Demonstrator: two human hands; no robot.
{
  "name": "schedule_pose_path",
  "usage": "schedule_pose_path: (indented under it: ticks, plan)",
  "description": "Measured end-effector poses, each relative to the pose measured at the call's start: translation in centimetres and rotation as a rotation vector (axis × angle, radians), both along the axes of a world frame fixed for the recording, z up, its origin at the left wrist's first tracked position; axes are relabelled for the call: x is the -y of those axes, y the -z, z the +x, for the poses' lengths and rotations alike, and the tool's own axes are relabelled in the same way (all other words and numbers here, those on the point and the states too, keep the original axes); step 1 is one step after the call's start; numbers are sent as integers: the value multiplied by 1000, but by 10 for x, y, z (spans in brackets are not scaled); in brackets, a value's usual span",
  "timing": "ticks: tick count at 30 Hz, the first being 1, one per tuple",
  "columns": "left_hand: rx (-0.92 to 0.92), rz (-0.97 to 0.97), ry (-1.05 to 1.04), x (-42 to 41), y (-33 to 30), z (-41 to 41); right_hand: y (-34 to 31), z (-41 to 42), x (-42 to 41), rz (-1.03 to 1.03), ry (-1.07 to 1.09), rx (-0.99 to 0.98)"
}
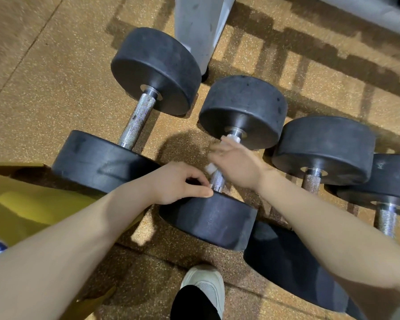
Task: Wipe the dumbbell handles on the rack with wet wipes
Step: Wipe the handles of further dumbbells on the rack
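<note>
Several black dumbbells lie on the speckled floor. The middle dumbbell [243,107] has a knurled steel handle [217,180]. My right hand [237,161] is wrapped around that handle with a white wet wipe [210,168] folded around the steel; the hand is motion-blurred. My left hand [178,182] rests on the top edge of the near weight head [208,219], its fingers curled loosely and its thumb lying along the rim.
A larger dumbbell [136,118] lies to the left, two more [323,148] [386,204] to the right. A grey rack post [199,26] stands behind. My white shoe [206,285] is below, and yellow fabric [21,204] at the left.
</note>
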State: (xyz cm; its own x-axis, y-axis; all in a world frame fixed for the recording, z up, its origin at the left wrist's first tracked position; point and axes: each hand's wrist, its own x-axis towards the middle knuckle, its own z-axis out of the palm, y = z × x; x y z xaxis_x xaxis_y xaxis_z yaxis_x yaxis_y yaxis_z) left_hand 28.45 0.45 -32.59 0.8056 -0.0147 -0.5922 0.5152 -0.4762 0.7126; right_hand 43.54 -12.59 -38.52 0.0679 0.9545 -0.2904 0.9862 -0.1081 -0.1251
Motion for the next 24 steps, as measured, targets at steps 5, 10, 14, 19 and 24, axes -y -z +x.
schedule_pose_path:
  ticks: [5, 10, 14, 19, 24]
  plan:
    - [22, -4, -26, 4, 4, -2, -14, -21, -7, -225, -200, -53]
    - [11, -8, -11, 2, 1, 0, -18, 7, -15, -150, -99, 196]
    - [15, 2, -7, 2, 2, -1, -4, 0, -1, 0, -100, 98]
    - [17, -7, -36, 2, 4, -4, -7, -5, 14, -66, -180, -243]
    - [10, -18, -34, 1, 3, -2, -13, 23, 6, 36, -41, -77]
